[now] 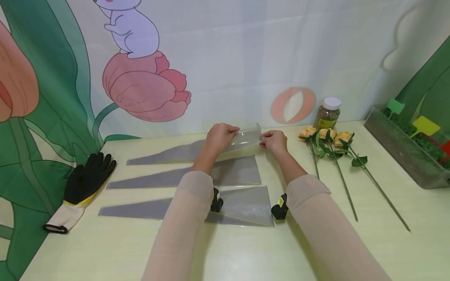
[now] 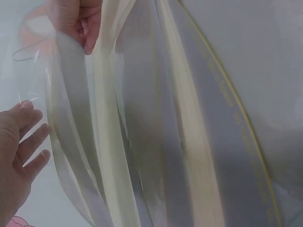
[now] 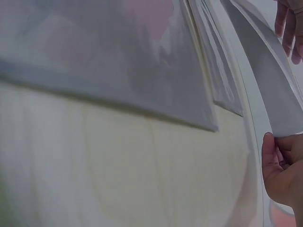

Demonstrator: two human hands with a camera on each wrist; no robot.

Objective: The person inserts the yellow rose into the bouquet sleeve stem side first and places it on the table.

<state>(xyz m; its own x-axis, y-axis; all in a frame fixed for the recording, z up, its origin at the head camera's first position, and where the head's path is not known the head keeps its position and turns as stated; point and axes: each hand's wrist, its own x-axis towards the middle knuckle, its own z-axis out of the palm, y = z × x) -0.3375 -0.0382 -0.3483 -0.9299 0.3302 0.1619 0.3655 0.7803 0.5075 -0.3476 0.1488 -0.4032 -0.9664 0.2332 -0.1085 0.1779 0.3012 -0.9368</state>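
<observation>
A clear, tapered plastic flower sleeve (image 1: 247,136) is raised at its wide end near the back of the table, its narrow end lying to the left. My right hand (image 1: 275,141) pinches the wide end's edge between thumb and fingers. At the sleeve's upper edge, my left hand (image 1: 219,136) pinches the film with thumb and forefinger; its other fingers (image 2: 35,163) are spread in the left wrist view. In front lie a second flower sleeve (image 1: 237,171) and a third flower sleeve (image 1: 249,205), both flat, with yellow-lined edges.
A black-and-white work glove (image 1: 84,183) lies at the left. Three yellow artificial roses (image 1: 327,134) lie at the right, before a white-lidded jar (image 1: 328,113). A clear planter box (image 1: 397,156) with green filling stands at the far right. A printed cloth (image 1: 225,70) hangs behind.
</observation>
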